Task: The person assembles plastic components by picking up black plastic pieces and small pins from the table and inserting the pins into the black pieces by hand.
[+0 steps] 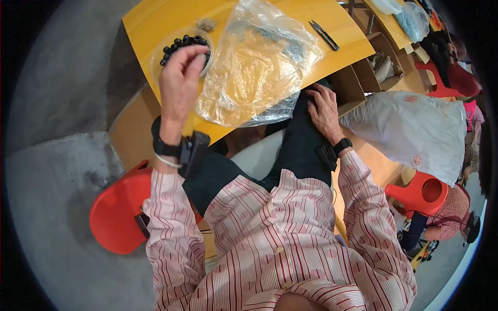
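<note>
My left hand (180,85) hangs over a round, clear shallow bowl (154,65) at the left of the yellow table (166,18). Small black ring-like pieces (179,43) fill part of that bowl. Thumb and fingers of this hand are brought together; whatever may be between them is hidden. My right hand (324,113) lies on my dark trouser leg beside the table's front edge, fingers stretched out and holding nothing. Between the hands a large clear plastic bag (244,83) is spread over the tabletop, with small pieces (270,36) showing through it.
Black thread snips (324,35) lie right of the bag, and a small brownish clump (206,25) lies behind the bowl. A cardboard box (358,83) and bulging white sack (410,127) stand at right. Red stools (122,210) flank me. Other people (448,212) sit far right.
</note>
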A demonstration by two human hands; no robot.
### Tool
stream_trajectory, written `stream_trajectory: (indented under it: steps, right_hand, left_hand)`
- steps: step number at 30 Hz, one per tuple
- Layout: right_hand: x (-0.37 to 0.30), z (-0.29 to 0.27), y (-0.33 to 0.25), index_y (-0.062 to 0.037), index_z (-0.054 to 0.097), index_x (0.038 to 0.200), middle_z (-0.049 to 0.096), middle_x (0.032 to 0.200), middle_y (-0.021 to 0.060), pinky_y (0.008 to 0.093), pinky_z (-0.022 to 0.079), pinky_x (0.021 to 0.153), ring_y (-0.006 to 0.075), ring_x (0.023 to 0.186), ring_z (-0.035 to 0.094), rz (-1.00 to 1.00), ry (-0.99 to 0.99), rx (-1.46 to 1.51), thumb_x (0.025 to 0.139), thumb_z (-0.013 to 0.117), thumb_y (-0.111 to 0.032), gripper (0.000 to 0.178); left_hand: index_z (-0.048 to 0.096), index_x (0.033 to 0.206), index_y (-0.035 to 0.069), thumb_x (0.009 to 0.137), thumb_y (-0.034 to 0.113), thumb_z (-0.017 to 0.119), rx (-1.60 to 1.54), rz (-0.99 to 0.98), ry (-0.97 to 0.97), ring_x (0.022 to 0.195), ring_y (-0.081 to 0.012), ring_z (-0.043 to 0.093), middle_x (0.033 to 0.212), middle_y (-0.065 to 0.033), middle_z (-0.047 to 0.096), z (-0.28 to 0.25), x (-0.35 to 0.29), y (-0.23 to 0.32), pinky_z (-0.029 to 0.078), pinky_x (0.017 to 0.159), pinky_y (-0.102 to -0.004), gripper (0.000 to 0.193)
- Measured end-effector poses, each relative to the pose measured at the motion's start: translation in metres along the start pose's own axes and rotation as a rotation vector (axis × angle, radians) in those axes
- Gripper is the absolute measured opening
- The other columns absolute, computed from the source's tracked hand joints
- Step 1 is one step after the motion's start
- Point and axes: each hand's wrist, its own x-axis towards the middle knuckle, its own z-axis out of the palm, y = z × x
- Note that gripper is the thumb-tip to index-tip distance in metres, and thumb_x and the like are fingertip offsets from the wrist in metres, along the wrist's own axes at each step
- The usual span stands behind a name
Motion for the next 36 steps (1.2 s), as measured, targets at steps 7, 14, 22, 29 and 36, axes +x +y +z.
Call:
stream_trajectory:
  steps: [7,14,22,29,36]
  right_hand:
    - [0.009,-0.01,-0.001,-0.0033,0.06,0.1,0.057,0.105,0.013,0.0389,0.042,0.088,0.0312,0.099,0.05,0.082,0.092,0.088,0.083,0.058,-0.007,0.018]
    - [0.053,-0.051,-0.038,-0.0004,0.059,0.089,0.059,0.083,0.0125,0.0346,0.045,0.067,0.028,0.075,0.056,-0.002,0.397,0.096,0.084,0.059,-0.004,0.007]
    - [0.128,-0.018,-0.071,-0.0047,0.056,0.113,0.054,0.118,0.0119,0.0351,0.047,0.082,0.0269,0.099,0.055,-0.5,-0.018,-0.09,0.079,0.058,-0.006,0.034]
    - [0.147,-0.009,-0.07,-0.0103,0.05,0.124,0.047,0.128,0.0136,0.0416,0.043,0.09,0.0315,0.108,0.051,-0.241,-0.058,-0.273,0.084,0.059,-0.015,0.042]
    - [0.126,-0.025,-0.073,-0.0178,0.065,0.103,0.053,0.122,0.0069,0.0376,0.044,0.088,0.028,0.103,0.051,-0.424,-0.053,0.054,0.081,0.057,-0.009,0.026]
  left_hand:
    - [0.061,0.097,0.001,0.085,0.008,0.061,-0.126,-0.215,-0.16,0.068,-0.0066,0.052,0.077,-0.001,0.06,0.047,-0.05,-0.017,0.045,0.063,-0.0214,0.013]
    - [0.058,0.096,0.003,0.081,0.01,0.066,0.103,-0.112,-0.098,0.064,-0.0167,0.06,0.077,-0.0095,0.063,0.062,-0.058,-0.032,0.049,0.061,-0.0273,0.018]
    - [0.059,0.096,0.004,0.08,0.011,0.067,0.138,-0.106,-0.088,0.063,-0.0192,0.06,0.076,-0.01,0.063,0.065,-0.06,-0.036,0.049,0.059,-0.0296,0.019]
    - [0.059,0.096,0.004,0.08,0.012,0.066,0.104,-0.143,-0.096,0.063,-0.0185,0.061,0.076,-0.0097,0.063,0.063,-0.057,-0.035,0.049,0.06,-0.0292,0.019]
    - [0.059,0.095,0.003,0.081,0.012,0.066,0.091,-0.169,-0.093,0.064,-0.0179,0.061,0.076,-0.0096,0.063,0.063,-0.056,-0.033,0.049,0.06,-0.0286,0.018]
